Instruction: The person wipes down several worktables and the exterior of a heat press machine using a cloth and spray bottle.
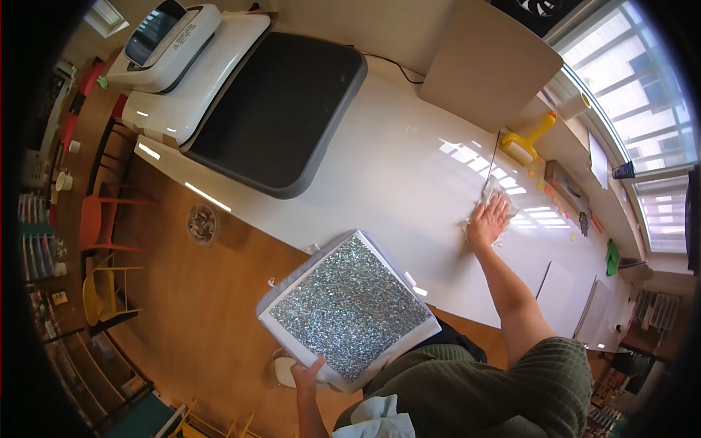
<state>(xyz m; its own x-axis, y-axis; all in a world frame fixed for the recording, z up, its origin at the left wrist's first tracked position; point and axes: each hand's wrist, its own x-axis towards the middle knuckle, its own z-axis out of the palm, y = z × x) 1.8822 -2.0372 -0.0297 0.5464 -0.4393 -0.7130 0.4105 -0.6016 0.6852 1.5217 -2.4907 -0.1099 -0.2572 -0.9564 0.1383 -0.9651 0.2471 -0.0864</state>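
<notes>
My left hand (308, 372) grips the near corner of a square, grey-edged fabric case (350, 306) with a silvery glitter face. Its thumb lies over the white border, and the fingers underneath are mostly hidden. The case is tilted in front of my body, beside the table's near edge. On the glossy white table (394, 168), my right hand (488, 221) lies flat with fingers stretched out over a crumpled whitish cloth or wipe (504, 191). Parts of the cloth show around the fingers.
A large machine (204, 58) with a dark flat bed (281, 109) occupies the table's left side. A yellow-handled roller (527, 142) lies near the window sill. A clear bin (202, 223) stands on the wooden floor. Orange (102, 223) and yellow chairs (106, 292) are at left.
</notes>
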